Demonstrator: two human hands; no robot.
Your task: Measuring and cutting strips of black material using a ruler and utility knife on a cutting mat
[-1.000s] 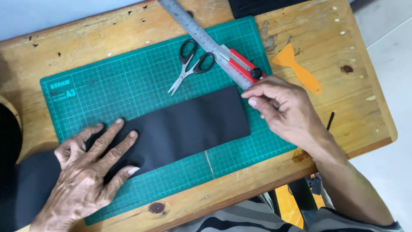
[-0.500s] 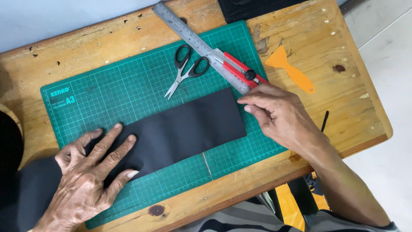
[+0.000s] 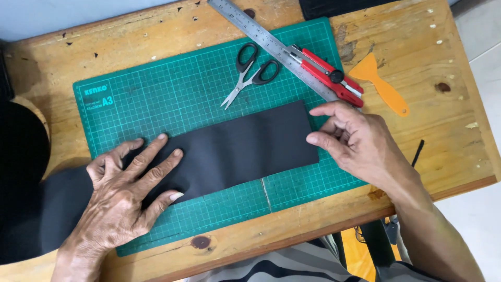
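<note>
Risk first: black sheet (image 3: 235, 146) pinned at one end only, so could have skewed off the grid lines or buckled mid-span if the free end got nudged; long tail draped off the near-left edge of the tabletop (image 3: 62, 57) could have dragged it that way. Left hand (image 3: 125, 198) spread flat, palm down, fingers splayed on the sheet's left portion over the near-left part of the green cutting mat (image 3: 156, 94), gripping nothing, just pressing. Right hand (image 3: 360, 143) loosely curled, empty, fingertips at the sheet's right short edge; touching or just off, could not tell. Hands well apart, sheet spanning between them, lying slightly tilted across the mat's near half. Second risk: right knuckles sat just beside the red utility knife (image 3: 329, 75); blade state not readable, so a careless reach could have meant a nick. Further back: small scissors (image 3: 250, 75) lay open on the mat's middle, steel ruler (image 3: 271, 44) ran diagonally toward the far edge with the knife against it, orange scraper (image 3: 378, 83) on bare wood toward the far-right corner. Loose tools close enough to snag the sheet if shifted far.
</note>
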